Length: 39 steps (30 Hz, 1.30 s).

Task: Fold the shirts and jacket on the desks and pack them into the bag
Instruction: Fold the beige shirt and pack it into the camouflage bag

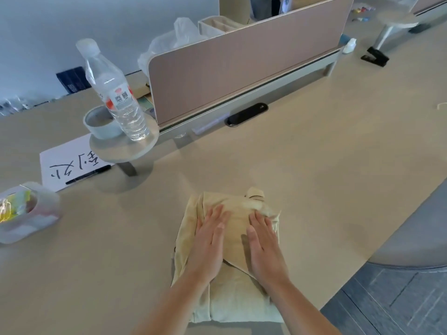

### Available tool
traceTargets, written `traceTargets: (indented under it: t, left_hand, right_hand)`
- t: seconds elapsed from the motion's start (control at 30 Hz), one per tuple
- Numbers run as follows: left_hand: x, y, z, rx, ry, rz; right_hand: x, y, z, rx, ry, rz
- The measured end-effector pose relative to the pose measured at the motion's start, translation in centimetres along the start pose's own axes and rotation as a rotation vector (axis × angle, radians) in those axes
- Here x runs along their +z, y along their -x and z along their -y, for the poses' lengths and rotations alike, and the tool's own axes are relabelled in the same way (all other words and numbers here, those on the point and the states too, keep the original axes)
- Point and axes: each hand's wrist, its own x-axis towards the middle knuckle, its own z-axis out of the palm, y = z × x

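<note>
Currently we're finishing a fold: the folded garment (232, 298) lies near-centre on the desk (314, 177), close to its near edge. Our left hand (210, 240) and right hand (263, 243) rest flat on it, side by side. Fingers (216, 213) are straight, pressing the cloth and gripping nothing. Next, we reckon, is lifting it whole without it unfolding. The bag isn't visible. A water bottle (113, 90) stands far left.

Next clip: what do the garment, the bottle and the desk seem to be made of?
Garment: soft cloth, pale beige, matte; it creases and lies flat under the left hand and right hand. Bottle: thin clear plastic, glossy, ribbed, with a printed label. Desk: smooth matte beige top, probably laminate; no grain shows.
</note>
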Motion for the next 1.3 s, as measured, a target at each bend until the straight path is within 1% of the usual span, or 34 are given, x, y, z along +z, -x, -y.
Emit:
traceTargets:
  t: [0.07,0.1,0.17,0.23,0.3,0.33,0.4,0.43,0.5,0.53,0.57,0.6,0.67,0.73,0.77,0.83,0.9,0.93,0.97,1.03,1.1,1.17,1.23,1.3]
  left_hand:
    - [1.0,0.0,1.6,0.028,0.050,-0.033]
    - [1.4,0.0,2.3,0.052,0.039,-0.043]
    - [2.2,-0.1,3.8,0.112,-0.070,-0.071]
    - [2.7,-0.3,4.8,0.158,-0.187,-0.098]
    - [2.7,-0.6,4.8,0.153,-0.243,-0.064]
    - [2.3,-0.5,4.5,0.124,-0.247,-0.007]
    - [1.0,-0.5,3.3,0.026,-0.140,0.076]
    - [0.2,-0.3,2.2,-0.026,-0.029,0.056]
    - [-0.9,0.3,-0.1,-0.082,0.266,-0.038]
    - [-1.0,0.7,-1.0,-0.095,0.420,-0.061]
    - [-1.0,1.2,-1.7,-0.111,0.528,-0.053]
    - [-0.9,1.7,-2.2,-0.123,0.567,-0.026]
    - [-0.3,2.6,-2.0,-0.154,0.510,0.046]
    - [0.3,3.2,-0.7,-0.187,0.406,0.086]
    - [0.6,3.2,-0.2,-0.209,0.367,0.073]
    - [0.7,2.8,0.1,-0.281,0.381,0.058]
    - [0.1,2.4,-0.3,-0.330,0.391,0.105]
    - [-0.3,2.3,-0.6,-0.319,0.333,0.114]
    - [-0.8,2.4,-0.9,-0.308,0.244,0.093]
    - [-2.1,2.7,-1.2,-0.326,0.047,-0.015]
    - [-3.4,3.2,-1.1,-0.357,-0.152,-0.064]
    - [-4.6,3.4,-1.0,-0.412,-0.270,-0.019]
    - [-5.2,3.2,-0.9,-0.489,-0.255,0.071]
    - [-5.2,2.9,-0.5,-0.544,-0.212,0.141]
  right_hand:
    - [1.3,-0.4,-1.5,-0.003,-0.063,-0.056]
    - [1.9,-0.7,-2.1,-0.024,-0.046,-0.080]
    - [2.9,-0.9,-3.3,-0.095,0.050,-0.121]
    - [3.4,-1.3,-4.0,-0.125,0.119,-0.151]
    - [3.3,-1.7,-4.3,-0.120,0.109,-0.140]
    - [3.1,-1.7,-3.9,-0.094,0.049,-0.119]
    - [1.9,-1.2,-2.9,0.009,-0.165,-0.115]
    - [0.9,-0.6,-2.1,0.043,-0.260,-0.144]
    - [-0.6,0.5,-0.4,0.041,-0.424,-0.233]
    - [-1.0,1.1,0.2,0.032,-0.530,-0.253]
    - [-1.3,1.6,0.8,0.051,-0.649,-0.233]
    - [-1.1,1.8,1.0,0.100,-0.755,-0.181]
    - [-0.3,2.2,0.6,0.224,-0.852,-0.063]
    - [0.9,2.1,-0.7,0.274,-0.796,-0.010]
    - [1.2,2.0,-1.1,0.289,-0.772,-0.023]
    - [1.1,1.5,-1.2,0.320,-0.737,-0.053]
    - [0.5,1.5,-0.1,0.360,-0.729,0.004]
    - [0.1,1.8,0.4,0.367,-0.682,0.037]
    - [-0.5,2.1,0.9,0.347,-0.587,0.058]
    - [-1.3,2.6,1.3,0.271,-0.296,-0.003]
    - [-1.9,3.2,1.5,0.265,-0.070,-0.065]
    - [-2.3,3.5,1.9,0.360,0.044,-0.070]
    - [-2.2,3.0,2.2,0.452,0.067,0.008]
    - [-1.8,2.3,2.2,0.501,0.073,0.064]
